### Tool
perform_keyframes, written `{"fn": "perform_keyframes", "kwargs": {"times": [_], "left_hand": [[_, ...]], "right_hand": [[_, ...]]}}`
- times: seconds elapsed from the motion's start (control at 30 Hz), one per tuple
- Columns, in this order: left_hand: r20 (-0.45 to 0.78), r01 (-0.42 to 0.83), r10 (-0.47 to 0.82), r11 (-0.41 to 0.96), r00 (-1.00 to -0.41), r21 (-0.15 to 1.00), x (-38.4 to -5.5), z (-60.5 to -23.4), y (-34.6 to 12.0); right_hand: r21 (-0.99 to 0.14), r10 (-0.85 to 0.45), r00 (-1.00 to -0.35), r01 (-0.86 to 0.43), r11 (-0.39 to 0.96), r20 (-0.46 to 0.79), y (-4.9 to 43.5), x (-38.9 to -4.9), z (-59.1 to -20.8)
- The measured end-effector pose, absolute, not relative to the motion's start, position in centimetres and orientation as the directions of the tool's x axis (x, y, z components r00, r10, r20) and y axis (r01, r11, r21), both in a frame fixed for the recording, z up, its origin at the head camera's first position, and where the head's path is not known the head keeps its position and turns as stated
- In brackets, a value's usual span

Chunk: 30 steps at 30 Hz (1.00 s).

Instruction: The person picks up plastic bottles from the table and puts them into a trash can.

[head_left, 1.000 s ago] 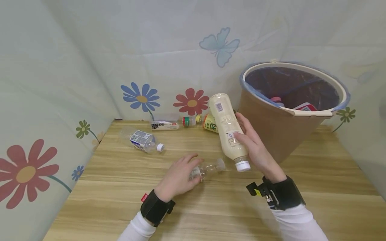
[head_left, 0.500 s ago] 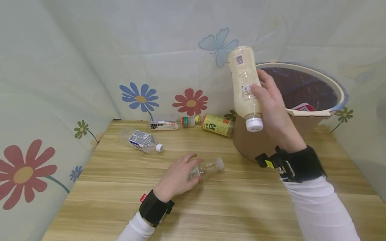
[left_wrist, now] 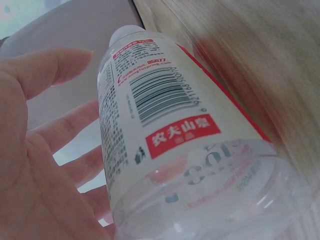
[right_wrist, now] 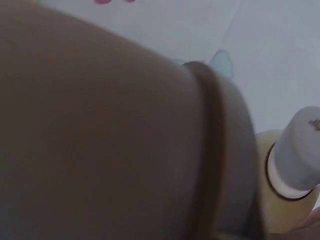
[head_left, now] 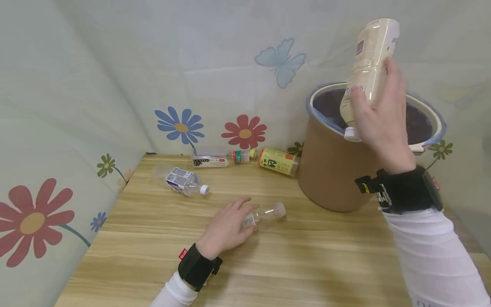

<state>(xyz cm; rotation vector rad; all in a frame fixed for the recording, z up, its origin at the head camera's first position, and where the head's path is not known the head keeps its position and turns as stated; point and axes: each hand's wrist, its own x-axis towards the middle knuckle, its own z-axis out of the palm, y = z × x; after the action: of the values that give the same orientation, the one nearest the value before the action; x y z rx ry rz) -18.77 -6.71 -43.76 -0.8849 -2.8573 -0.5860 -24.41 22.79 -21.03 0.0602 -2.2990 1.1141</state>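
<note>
My right hand [head_left: 383, 115] grips a cream-coloured plastic bottle [head_left: 370, 59] by its side, cap down, over the opening of the bin [head_left: 330, 170]. In the right wrist view its white cap [right_wrist: 302, 145] shows at the right, past the blurred brown bin wall [right_wrist: 100, 130]. My left hand [head_left: 230, 224] rests low over the table at a clear bottle [head_left: 268, 213] lying on its side. In the left wrist view, thumb apart, the loosely spread fingers [left_wrist: 75, 125] reach along and partly behind this labelled bottle [left_wrist: 165, 120].
Another clear bottle [head_left: 184, 181] with a white cap lies on the wooden table [head_left: 134, 256] at the left. Along the back wall lie a clear bottle [head_left: 211, 160] with a black-and-white label, a yellow-capped bottle [head_left: 241, 156] and a yellow-labelled bottle [head_left: 278, 161] beside the bin.
My right hand has lifted the cream-coloured bottle up and to the right, from above the table to over the bin. My left hand stays at the clear bottle.
</note>
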Motion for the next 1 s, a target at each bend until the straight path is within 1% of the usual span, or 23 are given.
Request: {"fn": "perform_keyframes", "kwargs": {"times": [0.13, 0.27, 0.47, 0.67, 0.83, 1.0], "left_hand": [[0.2, 0.556, 0.519, 0.76, -0.831, 0.337, -18.8, -43.9, -6.7], [0.189, 0.548, 0.515, 0.765, -0.836, 0.338, -18.8, -44.0, -6.7], [0.174, 0.541, 0.514, 0.769, -0.84, 0.341, -18.8, -43.8, -6.7], [0.172, 0.54, 0.514, 0.77, -0.84, 0.339, -18.8, -43.9, -6.7], [0.167, 0.535, 0.511, 0.772, -0.843, 0.343, -18.7, -43.8, -6.7], [0.162, 0.531, 0.508, 0.773, -0.846, 0.346, -18.7, -43.6, -6.7]], "right_hand": [[-0.668, 0.211, -0.809, -0.272, 0.693, 0.549, 23.5, -25.3, -21.4], [-0.633, 0.182, -0.829, -0.243, 0.735, 0.529, 24.0, -26.0, -22.0], [-0.581, 0.115, -0.887, -0.191, 0.791, 0.447, 24.6, -26.5, -22.8], [-0.488, 0.055, -0.937, -0.129, 0.863, 0.345, 24.9, -26.8, -22.8], [-0.449, 0.026, -0.96, -0.107, 0.887, 0.279, 25.0, -27.1, -22.8], [-0.437, 0.003, -0.972, -0.102, 0.894, 0.235, 25.0, -27.1, -22.8]]}}
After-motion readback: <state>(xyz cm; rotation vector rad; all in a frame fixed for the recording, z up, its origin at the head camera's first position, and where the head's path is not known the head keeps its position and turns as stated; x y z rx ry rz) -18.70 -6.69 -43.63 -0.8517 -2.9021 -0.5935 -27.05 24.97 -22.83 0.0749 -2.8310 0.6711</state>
